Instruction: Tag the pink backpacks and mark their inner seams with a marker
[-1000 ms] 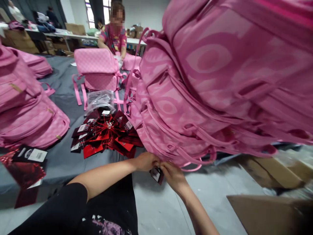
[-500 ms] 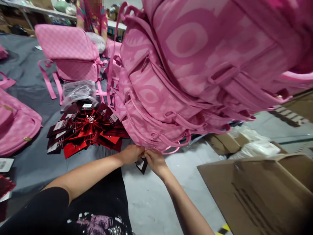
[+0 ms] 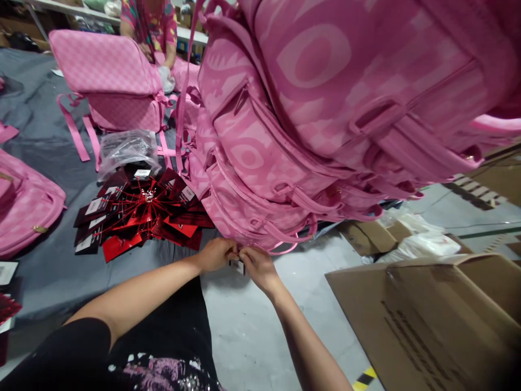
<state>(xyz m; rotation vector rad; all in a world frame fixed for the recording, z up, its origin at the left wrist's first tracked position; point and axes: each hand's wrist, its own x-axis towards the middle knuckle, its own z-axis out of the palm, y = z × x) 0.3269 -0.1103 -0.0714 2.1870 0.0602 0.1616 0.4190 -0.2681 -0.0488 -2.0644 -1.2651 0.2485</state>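
Observation:
My left hand (image 3: pixel 217 254) and my right hand (image 3: pixel 259 267) meet with pinched fingers just under the lowest pink backpack (image 3: pixel 252 203) of a stack. Between them a small dark hang tag (image 3: pixel 237 265) with a white label shows below the fingertips. Its string and the exact grip are hidden by the fingers. More patterned backpacks (image 3: pixel 313 65) are piled above, leaning over the table's edge. Left of my hands, a fan of black and red hang tags (image 3: pixel 126 239) with red strings lies on the grey cloth.
A clear plastic bag (image 3: pixel 128 151) lies behind the fanned tags. Pink checked bags (image 3: pixel 106 65) stand farther back, near another person (image 3: pixel 160 32). One more pink backpack (image 3: pixel 30 201) is at the left. An open cardboard box (image 3: pixel 391 320) stands at the right on the floor.
The hang tag hung lower and tilted before; now less of it shows, closer to my fingers. My hands stay nearly in place. The view has shifted slightly.

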